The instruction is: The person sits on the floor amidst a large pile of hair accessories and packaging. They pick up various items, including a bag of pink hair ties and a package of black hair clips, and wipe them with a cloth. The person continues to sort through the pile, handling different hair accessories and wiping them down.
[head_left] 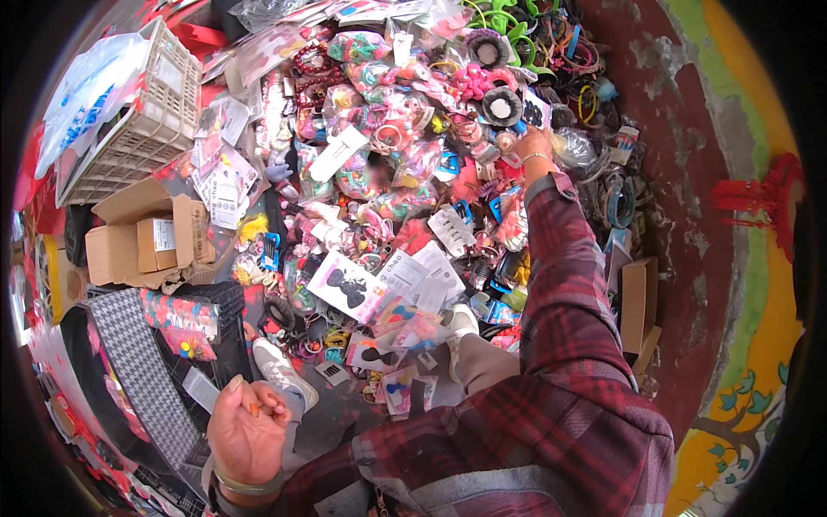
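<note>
My right arm reaches far out over a big heap of hair accessories (388, 164). At its far right part, my right hand (536, 146) pinches the lower edge of a white card with a dark hair accessory (536, 107); the fingertips are partly hidden. Beside that hand lie a dark fluffy hair tie (501, 107) and a clear plastic bag (575, 152). My left hand (248, 426) is raised near my body, palm up, fingers loosely curled and apart, with nothing in it. A bangle (250, 488) circles the left wrist.
An open cardboard box (114, 252) and a pale plastic crate (164, 108) stand at the left. A black bag with houndstooth trim (142, 370) lies near my left hand. Another cardboard box (637, 306) stands along the dark red wall base (689, 215). My shoes (280, 370) are amid loose packets.
</note>
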`<state>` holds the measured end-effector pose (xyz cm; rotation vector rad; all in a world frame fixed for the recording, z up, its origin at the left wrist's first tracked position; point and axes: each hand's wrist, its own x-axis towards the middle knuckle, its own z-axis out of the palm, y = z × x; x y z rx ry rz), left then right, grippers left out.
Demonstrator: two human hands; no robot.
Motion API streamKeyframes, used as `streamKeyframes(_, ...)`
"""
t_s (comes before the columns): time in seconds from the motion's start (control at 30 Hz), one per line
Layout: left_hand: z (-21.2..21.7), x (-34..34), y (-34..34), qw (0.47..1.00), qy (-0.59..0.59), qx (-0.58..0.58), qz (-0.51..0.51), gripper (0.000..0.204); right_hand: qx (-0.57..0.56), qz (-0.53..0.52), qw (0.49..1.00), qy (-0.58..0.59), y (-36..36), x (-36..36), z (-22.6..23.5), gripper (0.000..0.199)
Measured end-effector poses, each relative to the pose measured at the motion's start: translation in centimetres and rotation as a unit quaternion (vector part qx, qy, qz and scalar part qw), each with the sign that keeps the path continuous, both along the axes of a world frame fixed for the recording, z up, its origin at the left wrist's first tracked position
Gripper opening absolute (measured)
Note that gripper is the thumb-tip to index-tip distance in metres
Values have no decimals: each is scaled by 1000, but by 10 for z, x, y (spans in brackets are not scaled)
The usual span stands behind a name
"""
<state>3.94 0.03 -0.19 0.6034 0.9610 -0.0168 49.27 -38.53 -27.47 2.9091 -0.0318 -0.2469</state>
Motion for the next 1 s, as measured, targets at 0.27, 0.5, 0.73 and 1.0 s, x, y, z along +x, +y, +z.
streamKeyframes(0.27, -11, 16, -4, 1000, 10, 8, -1, 28, -29, 9, 998, 56, 19, 11, 12, 43)
streamKeyframes(0.5, -11, 21, -9, 999, 38, 7, 25, 32, -48, -6, 999, 7, 8, 35, -31, 60)
streamKeyframes(0.73, -4, 3, -8, 1000, 7, 0, -14, 29, -49, 135, 967, -210, 8, -48, 27, 50)
streamKeyframes(1.0, 7, -26, -23, 999, -30, -13, -20, 29, 167, 521, 836, 49, 70, -290, 94, 48)
